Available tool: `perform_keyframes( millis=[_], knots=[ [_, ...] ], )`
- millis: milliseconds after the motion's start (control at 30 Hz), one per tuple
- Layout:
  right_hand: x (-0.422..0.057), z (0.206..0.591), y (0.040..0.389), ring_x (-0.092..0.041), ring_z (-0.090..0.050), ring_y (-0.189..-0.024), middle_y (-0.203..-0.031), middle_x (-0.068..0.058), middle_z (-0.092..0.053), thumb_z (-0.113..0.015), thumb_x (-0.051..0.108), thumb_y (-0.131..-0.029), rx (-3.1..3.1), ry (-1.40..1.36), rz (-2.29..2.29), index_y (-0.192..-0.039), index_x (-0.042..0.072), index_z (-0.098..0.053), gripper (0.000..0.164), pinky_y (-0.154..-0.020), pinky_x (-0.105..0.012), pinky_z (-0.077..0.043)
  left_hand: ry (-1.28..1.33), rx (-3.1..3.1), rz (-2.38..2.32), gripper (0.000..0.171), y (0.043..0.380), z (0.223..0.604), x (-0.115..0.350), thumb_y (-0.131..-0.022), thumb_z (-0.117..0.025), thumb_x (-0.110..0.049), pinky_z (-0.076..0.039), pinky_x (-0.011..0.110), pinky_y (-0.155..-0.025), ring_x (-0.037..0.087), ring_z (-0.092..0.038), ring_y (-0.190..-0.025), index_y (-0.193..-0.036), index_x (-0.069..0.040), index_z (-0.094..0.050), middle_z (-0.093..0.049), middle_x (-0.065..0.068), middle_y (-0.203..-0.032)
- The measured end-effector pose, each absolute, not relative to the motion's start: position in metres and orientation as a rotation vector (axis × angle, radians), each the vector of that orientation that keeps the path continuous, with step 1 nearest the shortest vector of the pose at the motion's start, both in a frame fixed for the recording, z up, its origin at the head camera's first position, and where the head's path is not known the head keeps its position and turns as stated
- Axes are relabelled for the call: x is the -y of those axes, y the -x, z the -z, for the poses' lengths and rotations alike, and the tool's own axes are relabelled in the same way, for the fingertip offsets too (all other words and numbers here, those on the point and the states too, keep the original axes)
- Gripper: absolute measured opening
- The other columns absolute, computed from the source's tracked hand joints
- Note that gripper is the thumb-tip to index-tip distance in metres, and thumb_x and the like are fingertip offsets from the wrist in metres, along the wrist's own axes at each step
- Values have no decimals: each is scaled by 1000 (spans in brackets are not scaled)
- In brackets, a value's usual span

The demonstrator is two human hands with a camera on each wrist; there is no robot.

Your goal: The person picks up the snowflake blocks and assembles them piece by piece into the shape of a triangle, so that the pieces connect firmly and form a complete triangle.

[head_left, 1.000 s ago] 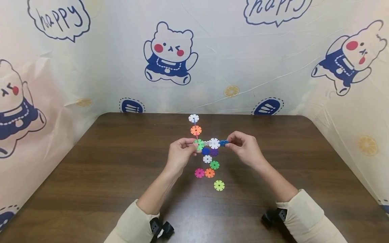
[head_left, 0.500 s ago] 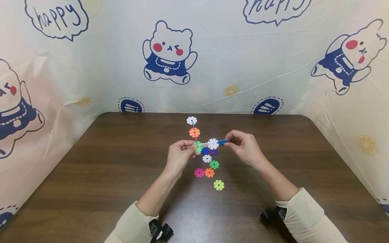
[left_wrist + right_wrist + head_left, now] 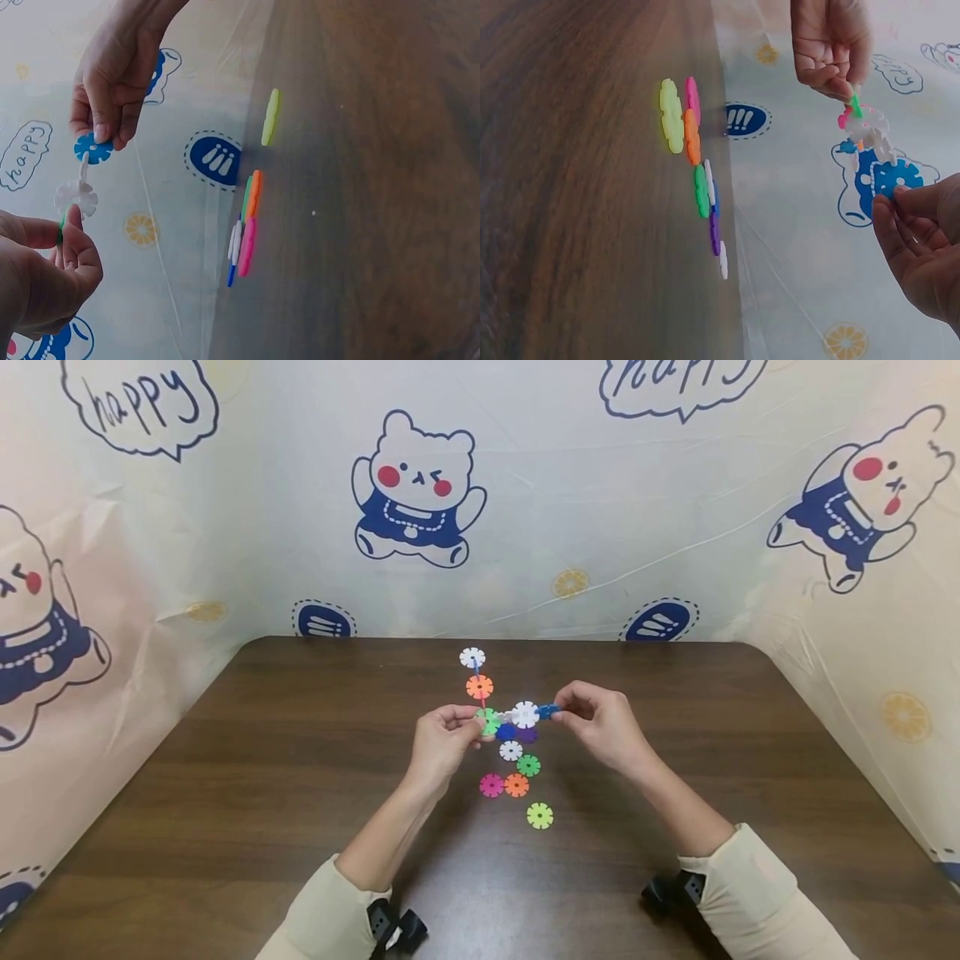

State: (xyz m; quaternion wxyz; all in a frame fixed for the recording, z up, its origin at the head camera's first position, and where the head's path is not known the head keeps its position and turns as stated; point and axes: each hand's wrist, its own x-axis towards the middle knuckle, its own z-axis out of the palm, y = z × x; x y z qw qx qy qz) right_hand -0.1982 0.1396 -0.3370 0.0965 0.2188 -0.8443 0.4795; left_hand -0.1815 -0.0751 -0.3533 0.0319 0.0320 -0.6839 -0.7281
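Note:
Both hands hold up one joined chain of notched plastic snowflake discs. My left hand (image 3: 441, 747) pinches a green disc (image 3: 491, 722) at the chain's corner between thumb and fingers. From that corner an arm of the chain runs away from me, through an orange disc (image 3: 480, 687) to a white disc (image 3: 472, 657) at its far tip. Another arm runs rightward through a large white disc (image 3: 526, 714) to a blue disc (image 3: 548, 712). Thumb and fingertips of my right hand (image 3: 607, 722) pinch this blue disc, which the left wrist view shows joined by a pale edge-on disc (image 3: 83, 169).
Loose discs lie on the brown table (image 3: 300, 777) below the chain: blue, purple (image 3: 528, 736), white (image 3: 511, 751), green (image 3: 528, 766), pink (image 3: 491, 786) and orange (image 3: 517, 786). A yellow-green disc (image 3: 539, 816) lies nearest me. Printed sheeting (image 3: 525, 485) borders the table's back and sides.
The chain's far arm has dipped slightly, and its corner has shifted a little down and left with my left hand. Both hands keep their pinch; the loose discs stay in place.

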Motion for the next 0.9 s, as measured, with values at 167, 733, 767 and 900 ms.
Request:
perform_keyframes(
  millis=[167, 733, 767, 900],
  knots=[
    [-139, 340, 197, -20, -57, -70, -82, -12, -64, -68, -6, -79, 2505, -629, -1428, -86, 3, -63, 12, -67, -25, -53, -94, 2108, 2237, 16, 181, 353, 75, -83, -61, 6, -49, 19, -56, 13, -63, -60, -98, 12, -60, -64, 14, -79],
    [-141, 348, 200, -20, -60, -72, -81, -7, -64, -68, -4, -80, 2474, -623, -1461, -85, 2, -64, 9, -69, -27, -53, -57, 2097, 2222, 14, 179, 351, 74, -83, -61, 6, -50, 20, -55, 13, -64, -59, -96, 12, -60, -64, 11, -74],
    [-141, 349, 200, -20, -60, -72, -82, -7, -64, -68, -4, -80, 2475, -623, -1468, -85, 2, -64, 9, -69, -27, -53, -55, 2098, 2221, 14, 179, 351, 74, -83, -61, 6, -50, 20, -55, 13, -64, -59, -96, 12, -61, -64, 11, -74],
    [-141, 351, 200, -21, -60, -72, -82, -8, -64, -68, -3, -80, 2471, -620, -1489, -86, 2, -64, 8, -69, -26, -53, -47, 2095, 2218, 14, 180, 351, 74, -83, -61, 6, -50, 20, -55, 14, -64, -60, -96, 13, -60, -64, 11, -74]
  ],
)
